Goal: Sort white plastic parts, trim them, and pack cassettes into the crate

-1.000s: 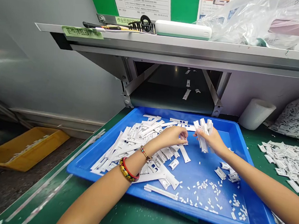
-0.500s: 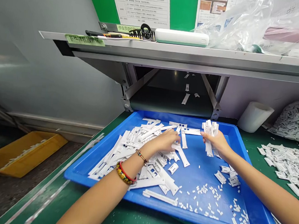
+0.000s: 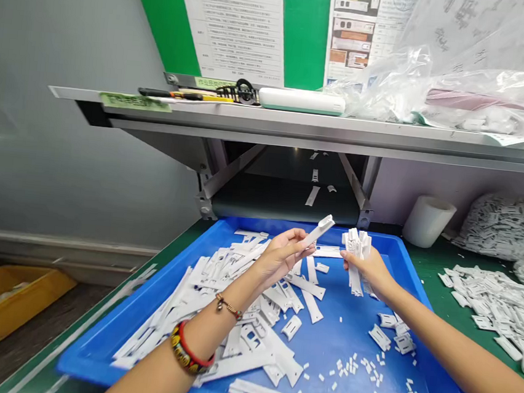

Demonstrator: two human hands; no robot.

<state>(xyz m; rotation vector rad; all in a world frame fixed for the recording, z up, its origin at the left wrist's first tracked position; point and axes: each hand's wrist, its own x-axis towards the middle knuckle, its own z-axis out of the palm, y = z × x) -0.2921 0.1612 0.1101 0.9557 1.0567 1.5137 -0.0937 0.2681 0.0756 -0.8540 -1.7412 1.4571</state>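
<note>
The left hand (image 3: 284,255) is grasping a long white plastic strip (image 3: 318,231) in closed fingers, tilting it toward one o'clock. At its three o'clock, the right hand (image 3: 372,272) is clasping a bundle of slim white plastic pieces (image 3: 357,250). Both are hovering over a large blue plastic tray (image 3: 327,335), where a heap of white plastic parts (image 3: 217,279) is lying toward nine o'clock and tiny white bits (image 3: 350,367) toward five.

Left hand (image 3: 290,252) now raised, holding long white part (image 3: 319,230).
</note>
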